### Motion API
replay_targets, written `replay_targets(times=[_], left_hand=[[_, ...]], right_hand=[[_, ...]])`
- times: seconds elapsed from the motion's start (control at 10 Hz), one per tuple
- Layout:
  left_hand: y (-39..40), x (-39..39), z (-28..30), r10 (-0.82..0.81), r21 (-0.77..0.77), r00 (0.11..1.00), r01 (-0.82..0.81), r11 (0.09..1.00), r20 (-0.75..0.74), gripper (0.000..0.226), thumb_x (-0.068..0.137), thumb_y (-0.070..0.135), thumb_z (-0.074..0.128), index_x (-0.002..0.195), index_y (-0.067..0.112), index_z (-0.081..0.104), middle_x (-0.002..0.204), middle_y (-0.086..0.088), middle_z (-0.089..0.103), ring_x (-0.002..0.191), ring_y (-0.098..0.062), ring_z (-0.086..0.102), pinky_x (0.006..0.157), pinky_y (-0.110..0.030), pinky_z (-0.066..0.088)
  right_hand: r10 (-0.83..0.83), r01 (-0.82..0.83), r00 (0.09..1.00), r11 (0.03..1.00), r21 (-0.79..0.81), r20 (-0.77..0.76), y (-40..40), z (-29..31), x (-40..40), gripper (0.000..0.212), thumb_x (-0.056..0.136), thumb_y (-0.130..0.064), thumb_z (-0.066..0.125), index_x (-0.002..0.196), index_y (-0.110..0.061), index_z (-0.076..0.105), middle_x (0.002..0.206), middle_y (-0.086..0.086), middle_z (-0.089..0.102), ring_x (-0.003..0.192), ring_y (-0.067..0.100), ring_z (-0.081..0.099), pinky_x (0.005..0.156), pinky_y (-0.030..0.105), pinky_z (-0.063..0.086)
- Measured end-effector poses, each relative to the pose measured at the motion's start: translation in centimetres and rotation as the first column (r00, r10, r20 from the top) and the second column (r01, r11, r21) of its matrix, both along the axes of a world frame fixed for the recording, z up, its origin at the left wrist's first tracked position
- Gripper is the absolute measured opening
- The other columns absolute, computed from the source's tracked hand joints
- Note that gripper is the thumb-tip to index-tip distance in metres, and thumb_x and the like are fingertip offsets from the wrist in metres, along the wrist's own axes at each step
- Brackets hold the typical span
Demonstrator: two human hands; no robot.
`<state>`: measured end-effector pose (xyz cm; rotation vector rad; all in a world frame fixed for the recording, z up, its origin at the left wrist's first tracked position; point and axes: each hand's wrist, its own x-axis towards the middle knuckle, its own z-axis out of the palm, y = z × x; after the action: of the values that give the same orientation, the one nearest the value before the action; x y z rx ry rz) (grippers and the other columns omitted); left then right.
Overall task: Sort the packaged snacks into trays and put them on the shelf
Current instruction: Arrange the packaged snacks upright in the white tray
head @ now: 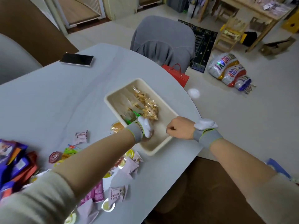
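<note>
Two hands over one cream tray [163, 147] near the table [48, 102] edge. Right hand [179, 128] curled into a loose fist above the tray's near right rim, nothing visibly held. Left hand [148, 135] reaching down into the tray, mostly hidden behind its wrist band; grip cannot be told. One clear bag of nuts [145, 105] and one green packet [131, 118] inside the tray. Many loose snack packets [97, 175] scattered on the table at lower left, writing too blurred to read. One phone [76, 59] at the far side.
</note>
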<state>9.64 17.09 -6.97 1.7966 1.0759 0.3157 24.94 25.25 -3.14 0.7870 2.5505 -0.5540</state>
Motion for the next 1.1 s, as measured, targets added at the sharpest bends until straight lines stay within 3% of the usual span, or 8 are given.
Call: replay_targets(times=[0.1,0.2,0.3,0.4,0.5,0.7,0.9,1.1], left_hand=[[-3.4,-3.2,3.8,0.146,0.223,0.760,-0.001,0.975,-0.633,0.026,0.096,0.027,0.045,0.113,0.017,0.063,0.110,-0.004,0.067,0.099,-0.026,0.063,0.084,-0.034,0.049],[-9.0,-9.3,7.6,0.538,0.329,0.744,-0.432,0.839,-0.395,0.031,0.097,0.028,0.047,0.120,0.020,0.065,0.114,0.001,0.070,0.106,-0.018,0.064,0.088,-0.026,0.046],[-14.1,-14.0,8.4,0.650,0.258,0.590,-0.614,0.746,-0.478,0.029,0.096,0.022,0.048,0.118,0.020,0.066,0.111,0.001,0.070,0.105,-0.019,0.064,0.089,-0.026,0.046],[-18.3,-16.6,6.1,0.590,0.141,0.439,-0.709,0.691,-0.678,0.030,0.095,0.022,0.051,0.121,0.018,0.064,0.118,-0.001,0.067,0.111,-0.021,0.060,0.091,-0.027,0.044],[-21.5,-17.0,3.6,0.587,0.095,0.429,-0.747,0.658,-0.686,0.031,0.093,0.025,0.053,0.122,0.019,0.063,0.122,-0.001,0.065,0.115,-0.021,0.058,0.095,-0.028,0.045],[-21.7,-12.3,-0.7,0.648,0.077,0.492,-0.760,0.646,-0.581,0.044,0.095,0.029,0.050,0.139,0.021,0.046,0.143,-0.002,0.046,0.131,-0.020,0.042,0.104,-0.028,0.035],[-18.7,-10.0,-3.6,0.658,0.036,0.484,-0.790,0.613,-0.577,0.042,0.095,0.027,0.048,0.135,0.016,0.044,0.134,-0.008,0.048,0.122,-0.031,0.050,0.097,-0.041,0.043],[-17.4,-8.9,-5.6,0.618,0.010,0.455,-0.800,0.600,-0.641,0.050,0.092,0.032,0.054,0.137,0.019,0.037,0.130,-0.012,0.043,0.123,-0.032,0.042,0.096,-0.042,0.042]], right_hand=[[-0.098,0.118,0.974,0.989,0.088,-0.203,0.4,3.2,-2.7,0.026,0.087,-0.022,0.049,0.067,-0.008,0.057,0.063,0.008,0.053,0.068,0.029,0.050,0.068,0.039,0.047],[-0.020,0.071,0.917,0.991,0.115,-0.397,-2.4,6.0,-8.9,0.027,0.086,-0.020,0.049,0.064,-0.005,0.052,0.058,0.011,0.052,0.063,0.031,0.050,0.064,0.040,0.046],[0.128,-0.088,0.901,0.990,0.114,-0.414,-6.4,6.0,-13.8,0.028,0.090,-0.019,0.050,0.063,-0.011,0.054,0.059,0.006,0.053,0.065,0.029,0.050,0.066,0.039,0.044],[0.339,-0.312,0.913,0.939,0.148,-0.226,-9.5,2.8,-17.6,0.032,0.093,-0.014,0.045,0.121,-0.015,0.061,0.121,0.007,0.062,0.115,0.026,0.054,0.091,0.032,0.040],[0.547,-0.550,0.834,0.810,0.202,0.078,-10.7,0.1,-20.0,0.041,0.092,-0.014,0.047,0.133,-0.017,0.047,0.135,0.007,0.051,0.124,0.027,0.046,0.094,0.031,0.037],[0.550,-0.687,0.695,0.697,0.204,0.463,-10.7,-4.9,-21.2,0.039,0.098,-0.017,0.028,0.137,-0.014,0.034,0.142,0.010,0.036,0.133,0.025,0.033,0.107,0.035,0.026],[0.496,-0.599,0.775,0.774,0.206,0.391,-11.5,-7.0,-21.3,0.044,0.094,-0.009,0.040,0.137,-0.012,0.029,0.135,0.013,0.042,0.121,0.034,0.045,0.094,0.042,0.040],[0.447,-0.535,0.816,0.825,0.182,0.367,-10.5,-7.1,-21.1,0.032,0.094,-0.016,0.038,0.124,-0.008,0.045,0.129,0.012,0.047,0.118,0.031,0.048,0.081,0.029,0.030]])
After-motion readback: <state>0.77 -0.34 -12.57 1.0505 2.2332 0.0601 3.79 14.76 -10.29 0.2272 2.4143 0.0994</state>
